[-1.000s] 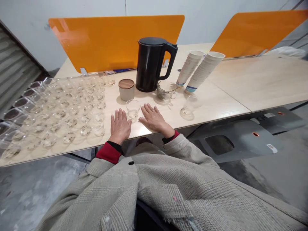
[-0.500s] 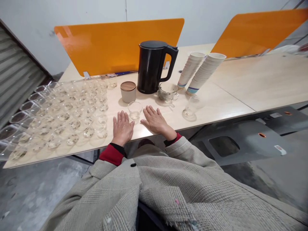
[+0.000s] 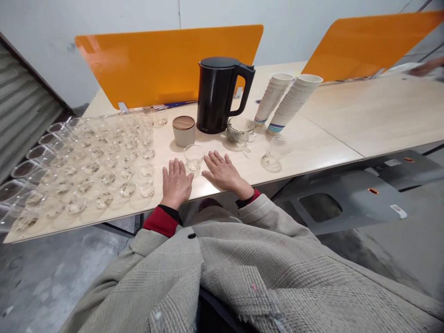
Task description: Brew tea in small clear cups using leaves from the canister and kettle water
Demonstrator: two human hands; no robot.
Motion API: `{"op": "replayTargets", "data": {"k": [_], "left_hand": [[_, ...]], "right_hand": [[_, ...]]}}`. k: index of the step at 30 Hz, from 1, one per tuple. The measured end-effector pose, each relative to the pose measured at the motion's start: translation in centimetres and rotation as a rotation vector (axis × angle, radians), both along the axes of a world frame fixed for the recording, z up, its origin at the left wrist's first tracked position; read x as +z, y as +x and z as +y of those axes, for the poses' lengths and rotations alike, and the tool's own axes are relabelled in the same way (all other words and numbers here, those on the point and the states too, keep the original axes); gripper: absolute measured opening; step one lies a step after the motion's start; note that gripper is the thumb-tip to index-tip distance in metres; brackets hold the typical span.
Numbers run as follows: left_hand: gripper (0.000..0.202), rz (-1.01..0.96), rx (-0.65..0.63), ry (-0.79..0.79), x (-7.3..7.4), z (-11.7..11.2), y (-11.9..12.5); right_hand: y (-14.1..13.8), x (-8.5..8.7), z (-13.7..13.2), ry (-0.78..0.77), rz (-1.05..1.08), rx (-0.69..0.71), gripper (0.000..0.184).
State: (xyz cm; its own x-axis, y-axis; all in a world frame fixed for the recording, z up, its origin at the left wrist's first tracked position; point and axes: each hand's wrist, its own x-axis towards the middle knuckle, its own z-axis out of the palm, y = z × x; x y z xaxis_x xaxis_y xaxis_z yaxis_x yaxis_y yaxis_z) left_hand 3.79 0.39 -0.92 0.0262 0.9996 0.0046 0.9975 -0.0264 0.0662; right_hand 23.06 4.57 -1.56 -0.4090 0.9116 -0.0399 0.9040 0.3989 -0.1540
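Observation:
My left hand (image 3: 176, 183) lies flat and open on the light wooden table (image 3: 312, 148), fingers stretched forward. My right hand (image 3: 224, 172) lies flat and open beside it, palm down. Between the two hands stands a small clear glass (image 3: 193, 157), touched by neither hand. Behind it are a grey jar with a wooden lid (image 3: 183, 130), a black electric kettle (image 3: 219, 94) and a ribbed glass cup with a handle (image 3: 240, 130). Neither hand holds anything.
Several rows of small clear glasses (image 3: 86, 162) cover the table's left part. Two leaning stacks of paper cups (image 3: 289, 102) and a single clear glass (image 3: 274, 151) stand to the right. Orange dividers (image 3: 166, 60) rise behind. Another person's hand (image 3: 421, 69) shows at far right.
Both hands stay flat on the table. The view has shifted slightly, and another person's hand has come into sight at the far right edge.

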Motion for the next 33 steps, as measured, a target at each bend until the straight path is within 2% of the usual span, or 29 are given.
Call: {"op": "replayTargets", "data": {"k": [23,33], "left_hand": [[0.071,-0.021,-0.009,0.011,-0.55,0.25,-0.29],[0.07,-0.03,-0.011,0.026,-0.59,0.18,-0.36]], "right_hand": [[0.0,0.29,-0.21,0.008,0.002,-0.012,0.077],[0.07,-0.32,0.13,0.021,0.003,-0.013,0.077]]}}
